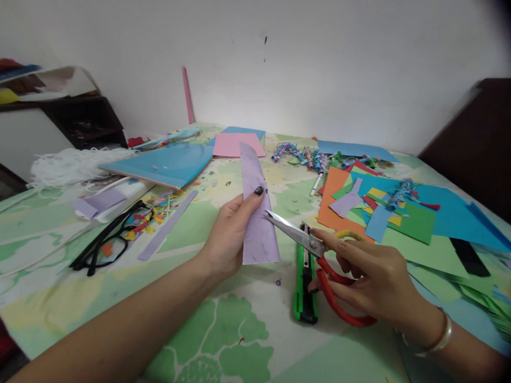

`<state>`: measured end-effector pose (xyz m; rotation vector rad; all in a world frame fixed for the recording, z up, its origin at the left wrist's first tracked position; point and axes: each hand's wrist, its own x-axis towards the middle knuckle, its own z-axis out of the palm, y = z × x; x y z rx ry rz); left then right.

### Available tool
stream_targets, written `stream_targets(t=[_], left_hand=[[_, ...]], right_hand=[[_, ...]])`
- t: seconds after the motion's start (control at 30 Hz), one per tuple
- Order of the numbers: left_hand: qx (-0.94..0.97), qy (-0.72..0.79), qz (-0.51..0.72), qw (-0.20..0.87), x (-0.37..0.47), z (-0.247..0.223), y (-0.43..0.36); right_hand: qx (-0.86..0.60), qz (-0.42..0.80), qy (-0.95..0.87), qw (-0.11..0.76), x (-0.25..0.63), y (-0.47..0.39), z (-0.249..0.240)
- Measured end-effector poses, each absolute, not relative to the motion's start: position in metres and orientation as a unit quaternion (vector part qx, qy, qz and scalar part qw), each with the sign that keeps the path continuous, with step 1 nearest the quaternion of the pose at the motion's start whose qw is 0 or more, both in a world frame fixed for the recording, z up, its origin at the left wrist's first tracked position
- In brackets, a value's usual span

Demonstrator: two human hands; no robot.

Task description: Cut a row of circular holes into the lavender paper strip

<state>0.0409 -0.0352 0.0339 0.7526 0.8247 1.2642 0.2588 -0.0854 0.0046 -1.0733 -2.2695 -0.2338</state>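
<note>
A strip of purple paper [260, 236] stands upright in my left hand [227, 232], with the thumb pressed on its face near the right edge. My right hand [369, 271] grips a pair of scissors [295, 232] with red and yellow handles. The blade tips meet the purple paper's right side just below my left thumb; whether they are cutting into it I cannot tell. Beneath the scissors, a green and black utility knife [305, 302] lies on the tablecloth [203, 340].
Black eyeglasses [109, 243], paper scraps [149, 216] and a thin purple strip [168, 226] lie left. Behind are a blue folder [165, 164], white string [74, 168] and a pink sheet [232, 144]. Coloured papers [413, 221] and fringed paper curls [305, 155] spread right, before the wall [296, 71].
</note>
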Motion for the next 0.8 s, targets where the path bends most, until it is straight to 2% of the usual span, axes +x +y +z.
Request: stream_targets(t=[0.27, 0.6, 0.8], left_hand=[[0.338, 0.364, 0.566, 0.658, 0.0406, 0.0331, -0.0361], [0.358, 0.372, 0.574, 0.636, 0.0396, 0.03, -0.0321], [0.379, 0.373, 0.595, 0.603, 0.0381, 0.0283, -0.0315]], right_hand=[[-0.399, -0.076, -0.863, 0.302, 0.2587, -0.0857, 0.0061], [-0.403, -0.14, -0.847, 0.316, 0.2597, -0.0841, 0.0039], [-0.423, -0.061, -0.833, 0.351, 0.2581, -0.0864, 0.0059]])
